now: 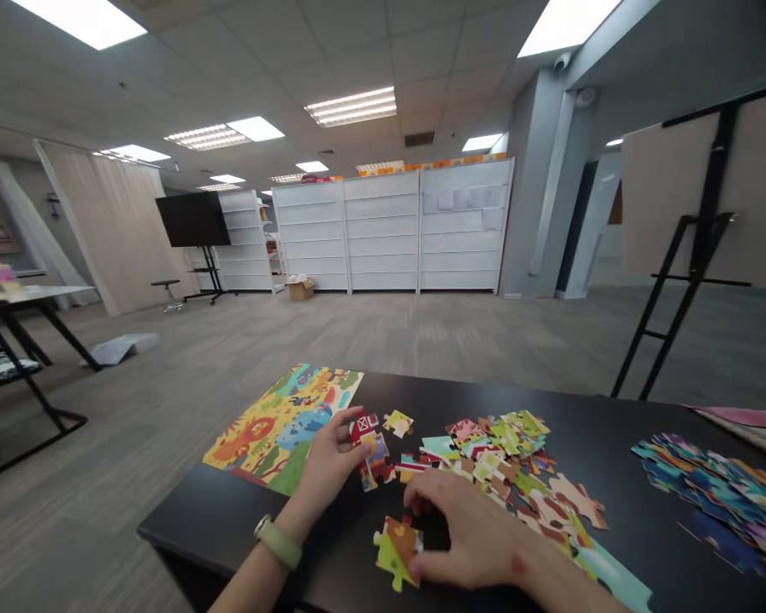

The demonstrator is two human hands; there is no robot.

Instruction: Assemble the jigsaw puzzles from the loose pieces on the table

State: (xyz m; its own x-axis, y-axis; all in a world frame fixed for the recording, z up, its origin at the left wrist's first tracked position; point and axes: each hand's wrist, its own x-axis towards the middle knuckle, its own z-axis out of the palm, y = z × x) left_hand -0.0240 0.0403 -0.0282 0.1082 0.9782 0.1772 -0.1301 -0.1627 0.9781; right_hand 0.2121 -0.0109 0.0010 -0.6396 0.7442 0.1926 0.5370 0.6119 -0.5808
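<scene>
My left hand (330, 460) is closed around the edge of a red jigsaw piece (363, 424) with a white barn-like pattern. Its thumb lies by a purple and orange piece (376, 460) just below. My right hand (463, 529) is curled over the table, thumb and index finger at the right edge of a brown and green jigsaw piece (394, 549). Some of that piece is hidden by the fingers. A small yellow-green piece (397, 423) lies apart, beyond both hands. Right of it spreads a heap of mixed puzzle pieces (504, 451), partly covered by my right hand.
A finished-looking colourful animal picture (281, 426) lies on the left of the black table (191, 511). Another pile of blue and purple pieces (721, 485) sits at the right. Past the table stand an easel (695, 247), white shelves (383, 230) and a screen (193, 220).
</scene>
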